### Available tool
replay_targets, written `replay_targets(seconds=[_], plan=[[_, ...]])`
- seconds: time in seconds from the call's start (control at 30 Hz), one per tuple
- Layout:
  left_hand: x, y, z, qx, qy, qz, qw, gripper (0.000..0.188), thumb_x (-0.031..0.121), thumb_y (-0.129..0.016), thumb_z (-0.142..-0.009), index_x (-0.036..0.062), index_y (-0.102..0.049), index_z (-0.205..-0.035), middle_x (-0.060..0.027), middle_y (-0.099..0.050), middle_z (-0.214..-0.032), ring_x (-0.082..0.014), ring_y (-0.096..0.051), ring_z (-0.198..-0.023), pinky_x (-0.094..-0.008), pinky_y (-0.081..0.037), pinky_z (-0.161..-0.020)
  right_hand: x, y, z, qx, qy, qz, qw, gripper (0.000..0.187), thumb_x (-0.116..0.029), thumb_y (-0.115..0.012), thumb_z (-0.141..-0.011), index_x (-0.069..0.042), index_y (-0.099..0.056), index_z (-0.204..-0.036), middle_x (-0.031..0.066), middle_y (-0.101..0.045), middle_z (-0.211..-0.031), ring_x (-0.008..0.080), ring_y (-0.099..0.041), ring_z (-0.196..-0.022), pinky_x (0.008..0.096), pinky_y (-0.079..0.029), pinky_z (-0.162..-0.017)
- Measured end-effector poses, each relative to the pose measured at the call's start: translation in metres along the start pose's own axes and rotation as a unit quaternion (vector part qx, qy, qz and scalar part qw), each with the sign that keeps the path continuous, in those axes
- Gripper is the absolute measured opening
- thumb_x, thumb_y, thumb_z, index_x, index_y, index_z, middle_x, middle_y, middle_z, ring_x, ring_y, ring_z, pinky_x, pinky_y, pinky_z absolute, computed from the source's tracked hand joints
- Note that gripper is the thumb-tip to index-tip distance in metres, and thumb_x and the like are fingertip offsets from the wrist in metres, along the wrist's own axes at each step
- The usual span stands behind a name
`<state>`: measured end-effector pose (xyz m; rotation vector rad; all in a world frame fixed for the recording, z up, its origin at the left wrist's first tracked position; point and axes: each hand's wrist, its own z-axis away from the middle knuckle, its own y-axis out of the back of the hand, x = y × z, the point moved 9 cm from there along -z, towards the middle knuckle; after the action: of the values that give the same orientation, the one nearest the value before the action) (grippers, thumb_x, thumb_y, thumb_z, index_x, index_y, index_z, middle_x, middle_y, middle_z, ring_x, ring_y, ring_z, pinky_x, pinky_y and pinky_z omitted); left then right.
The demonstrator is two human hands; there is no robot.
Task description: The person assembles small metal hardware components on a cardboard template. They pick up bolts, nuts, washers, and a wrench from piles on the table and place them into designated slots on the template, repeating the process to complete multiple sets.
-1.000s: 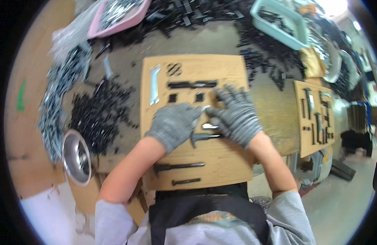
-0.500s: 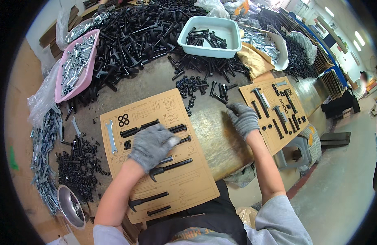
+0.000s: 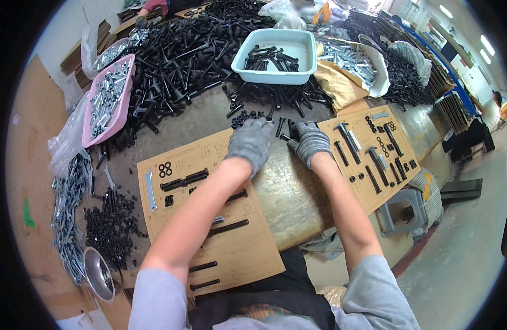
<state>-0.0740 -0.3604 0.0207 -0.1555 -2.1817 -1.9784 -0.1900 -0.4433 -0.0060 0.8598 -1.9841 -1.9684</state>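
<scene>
Black bolts (image 3: 281, 126), a few loose ones, on the tabletop (image 3: 294, 206) just in front of the pale blue tub (image 3: 272, 78), on the wearer's side.

Head view. Right hand (image 3: 310, 142), grey knitted glove, sits in front of the tub, slightly right; fingers curl down at the bolts, tips partly hidden. Cannot tell whether they grip one or only touch. Left hand (image 3: 250, 143), same kind of glove, in front of the tub, slightly left; fingers bend over black nuts (image 3: 239, 118), tips out of sight. Cannot tell whether any nut is held. Hands apart, loose bolts between them.

Front left of the tub: printed cardboard sheet (image 3: 250, 261) lying slanted, bearing a silver wrench (image 3: 149, 190), black rings (image 3: 165, 169) and dark hardware; left forearm crosses above it. Front right of the tub: second cardboard sheet (image 3: 366, 197), also laid with hardware. Left of the tub: big heap of black hardware (image 3: 182, 60), then a pink tray (image 3: 120, 115) of silver pieces. Far front left of it: steel bowl (image 3: 92, 269). Beyond the tub, far left: co-worker's gloved hand (image 3: 141, 22).
</scene>
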Motion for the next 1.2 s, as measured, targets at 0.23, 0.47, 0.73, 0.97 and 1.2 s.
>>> replay_targets(seconds=[0.23,0.47,0.73,0.97,1.2], plan=[[-0.002,-0.035,-0.038,-0.109,-0.077,-0.013,0.991,0.031,0.02,-0.052,-0.082,0.0131,-0.066,-0.109,-0.0132,-0.066,-0.106,-0.0327,-0.062,-0.099,-0.0401,-0.049,-0.086,0.001,-0.015,0.002,0.041,0.048,0.018,0.998,0.033,-0.029,-0.062,-0.083,-0.015,-0.061,-0.113,0.0145,-0.062,-0.107,0.0339,-0.059,-0.099,0.0435,-0.048,-0.083],[-0.008,-0.03,-0.044,-0.117,-0.124,-0.084,0.982,0.029,0.029,-0.049,-0.086,0.0102,-0.067,-0.097,-0.017,-0.067,-0.095,-0.0335,-0.065,-0.085,-0.0438,-0.051,-0.078,0.015,-0.011,0.008,0.026,0.044,-0.074,0.996,0.041,-0.011,-0.062,-0.079,-0.012,-0.057,-0.12,0.0191,-0.06,-0.112,0.0375,-0.056,-0.103,0.0418,-0.047,-0.087],[0.042,-0.047,-0.035,-0.002,0.05,0.019,0.999,0.065,0.045,-0.051,-0.087,0.0106,-0.038,-0.141,-0.0176,-0.03,-0.149,-0.0324,-0.025,-0.139,-0.046,-0.017,-0.114,0.078,0.136,-0.094,0.203,-0.062,-0.016,0.977,0.029,-0.037,-0.053,-0.088,-0.013,-0.066,-0.096,0.015,-0.067,-0.096,0.0336,-0.063,-0.092,0.0444,-0.048,-0.082],[0.066,-0.065,-0.045,0.064,0.031,0.002,0.997,0.062,0.047,-0.043,-0.091,0.0096,-0.04,-0.14,-0.0169,-0.033,-0.147,-0.0301,-0.024,-0.139,-0.0507,-0.009,-0.113,0.271,0.136,-0.235,0.231,-0.134,0.185,0.946,0.034,-0.027,-0.057,-0.081,-0.011,-0.068,-0.108,0.0172,-0.049,-0.131,0.0346,-0.046,-0.122,0.0439,-0.032,-0.107],[0.046,-0.067,-0.035,0.075,0.036,-0.007,0.997,0.062,0.047,-0.044,-0.09,0.0092,-0.042,-0.138,-0.018,-0.038,-0.143,-0.0314,-0.029,-0.137,-0.0517,-0.011,-0.113,0.201,0.076,-0.286,0.114,-0.227,0.067,0.965,0.032,-0.033,-0.053,-0.086,-0.007,-0.067,-0.099,0.0151,-0.064,-0.101,0.0308,-0.06,-0.093,0.04,-0.045,-0.085]])
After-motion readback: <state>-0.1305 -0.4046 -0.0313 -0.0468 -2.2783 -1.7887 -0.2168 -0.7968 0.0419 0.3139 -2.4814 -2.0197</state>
